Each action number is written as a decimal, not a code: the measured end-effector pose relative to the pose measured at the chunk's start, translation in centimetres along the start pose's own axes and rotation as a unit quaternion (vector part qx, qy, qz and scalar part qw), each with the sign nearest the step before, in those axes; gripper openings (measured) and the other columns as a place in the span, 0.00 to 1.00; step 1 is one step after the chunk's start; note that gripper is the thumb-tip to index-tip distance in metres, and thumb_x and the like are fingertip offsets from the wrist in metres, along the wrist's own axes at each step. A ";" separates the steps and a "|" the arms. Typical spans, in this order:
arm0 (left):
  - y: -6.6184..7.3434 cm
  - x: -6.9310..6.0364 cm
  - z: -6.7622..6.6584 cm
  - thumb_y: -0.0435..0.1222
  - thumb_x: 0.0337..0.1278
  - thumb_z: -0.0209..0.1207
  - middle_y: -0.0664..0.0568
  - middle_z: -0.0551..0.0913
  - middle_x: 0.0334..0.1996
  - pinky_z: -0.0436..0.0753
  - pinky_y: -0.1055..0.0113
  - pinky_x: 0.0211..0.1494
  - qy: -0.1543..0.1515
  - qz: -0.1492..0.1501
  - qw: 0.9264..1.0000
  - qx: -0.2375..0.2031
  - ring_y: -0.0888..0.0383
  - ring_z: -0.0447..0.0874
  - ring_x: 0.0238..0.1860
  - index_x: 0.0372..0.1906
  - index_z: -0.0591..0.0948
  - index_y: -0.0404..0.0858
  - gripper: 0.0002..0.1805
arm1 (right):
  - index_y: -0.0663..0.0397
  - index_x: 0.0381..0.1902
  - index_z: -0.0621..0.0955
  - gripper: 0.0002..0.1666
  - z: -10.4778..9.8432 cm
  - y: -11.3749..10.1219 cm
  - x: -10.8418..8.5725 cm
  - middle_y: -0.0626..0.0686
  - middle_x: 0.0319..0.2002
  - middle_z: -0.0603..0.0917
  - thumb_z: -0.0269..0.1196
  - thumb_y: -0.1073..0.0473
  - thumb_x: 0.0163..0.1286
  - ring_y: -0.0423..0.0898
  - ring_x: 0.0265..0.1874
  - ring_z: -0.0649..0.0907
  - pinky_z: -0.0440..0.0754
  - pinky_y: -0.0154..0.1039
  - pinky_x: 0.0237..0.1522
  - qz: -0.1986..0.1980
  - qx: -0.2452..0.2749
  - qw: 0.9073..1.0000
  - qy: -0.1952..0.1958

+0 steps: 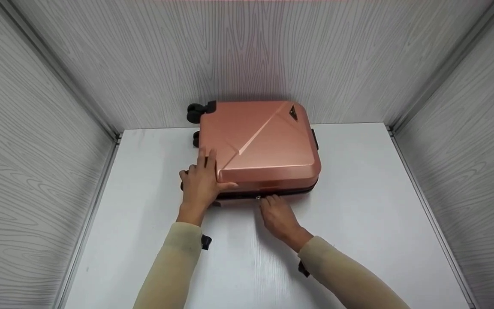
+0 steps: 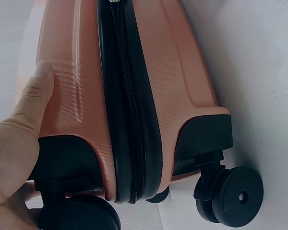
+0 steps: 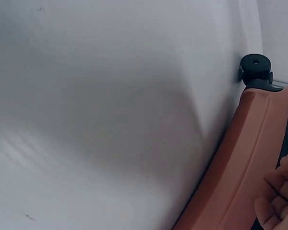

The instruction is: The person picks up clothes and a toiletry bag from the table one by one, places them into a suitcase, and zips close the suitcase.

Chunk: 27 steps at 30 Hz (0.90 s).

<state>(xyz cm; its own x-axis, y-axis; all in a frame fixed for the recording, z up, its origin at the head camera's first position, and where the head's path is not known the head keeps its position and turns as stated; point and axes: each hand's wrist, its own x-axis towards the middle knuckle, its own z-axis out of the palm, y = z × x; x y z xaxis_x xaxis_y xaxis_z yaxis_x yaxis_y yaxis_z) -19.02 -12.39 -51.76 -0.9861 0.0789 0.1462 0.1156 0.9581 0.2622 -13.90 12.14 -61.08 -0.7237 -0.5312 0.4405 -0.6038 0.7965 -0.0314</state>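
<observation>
Rose-gold hard-shell wheeled suitcase (image 1: 268,141) lying flat

On white tabletop (image 1: 358,193), near woodgrain back panel (image 1: 251,51). Left hand (image 1: 200,184): fingers straight, spread on near wheel-end corner, thumb along side. Right hand (image 1: 278,216): fingers curled, pinching near-side zipper pull (image 1: 258,197).

- Place: a small walled bay or booth; cannot tell whether in a lab, workshop or shop.
- Walls: pale grey wood-grain back panel (image 1: 247,51), matching grey wood-grain left panel (image 1: 28,163) and right panel (image 1: 474,163).
- Joints: straight grey metal-looking edge strips (image 1: 94,205) along corners and side bases; reads as panel-built.
- Base: flat, glossy white surface (image 1: 371,206), a few dark specks in the right wrist view.
- Scale cue: copper-pink hard-shell suitcase (image 1: 268,141) spans about half the back edge.
</observation>
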 end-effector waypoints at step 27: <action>-0.1 0.1 0.2 0.77 0.38 0.68 0.41 0.54 0.83 0.73 0.24 0.60 0.002 0.006 1.000 0.004 0.27 0.81 0.54 0.84 0.55 0.45 0.71 | 0.60 0.49 0.83 0.09 0.4 -3.3 2.0 0.54 0.38 0.86 0.63 0.60 0.78 0.50 0.38 0.86 0.86 0.43 0.40 -0.017 0.009 1.000 -0.020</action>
<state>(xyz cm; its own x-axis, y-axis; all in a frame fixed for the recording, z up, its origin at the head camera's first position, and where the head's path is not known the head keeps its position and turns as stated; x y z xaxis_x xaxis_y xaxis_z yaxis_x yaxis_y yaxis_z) -19.16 -12.41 -51.93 -0.9843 0.0888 0.1525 0.1257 0.9593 0.2529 -13.49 8.33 -60.47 -0.7153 -0.5687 0.4061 -0.6334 0.7731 -0.0332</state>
